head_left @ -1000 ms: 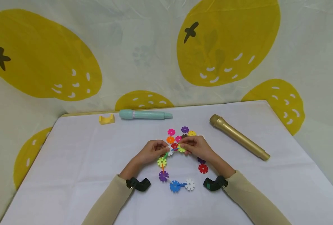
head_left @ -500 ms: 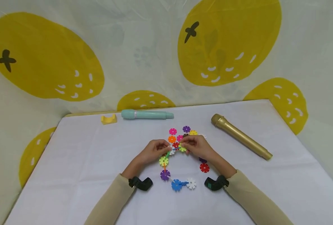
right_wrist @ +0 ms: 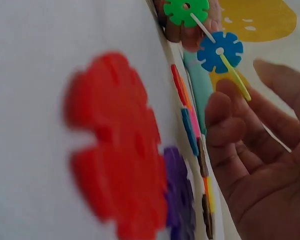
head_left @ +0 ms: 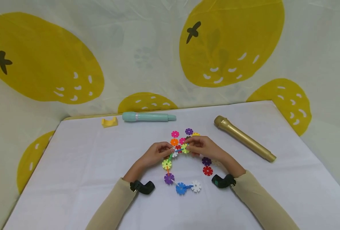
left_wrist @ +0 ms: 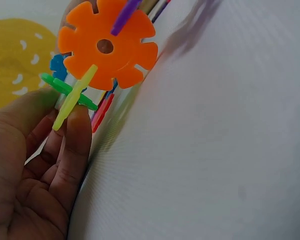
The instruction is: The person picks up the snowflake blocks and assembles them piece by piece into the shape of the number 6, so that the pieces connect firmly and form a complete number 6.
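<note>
A chain of interlocking snowflake discs curves across the white table, running from a white disc (head_left: 196, 186) through a blue disc (head_left: 181, 188) and a purple disc (head_left: 169, 179) up to a yellow-green disc (head_left: 185, 148). My left hand (head_left: 156, 154) pinches the chain near its upper end, at the white disc (head_left: 174, 154) beside a green disc (left_wrist: 60, 86). At the end yellow-green disc, my right hand (head_left: 205, 147) has its fingers close by. In the right wrist view, its thumb stands apart from the yellow-green disc (right_wrist: 238, 84), which is slotted into a blue disc (right_wrist: 232, 42).
Loose discs lie behind the hands, among them a pink disc (head_left: 175, 134) and an orange disc (head_left: 174, 142). A red disc (head_left: 207, 171) and a dark purple disc (head_left: 206, 161) lie near the right wrist. Farther back are a teal microphone (head_left: 148, 117), gold microphone (head_left: 244, 138) and yellow block (head_left: 109, 122).
My right hand has shifted slightly right and its fingers have loosened from the yellow-green disc, uncovering the dark purple disc by the wrist. The left hand keeps its hold on the chain.
</note>
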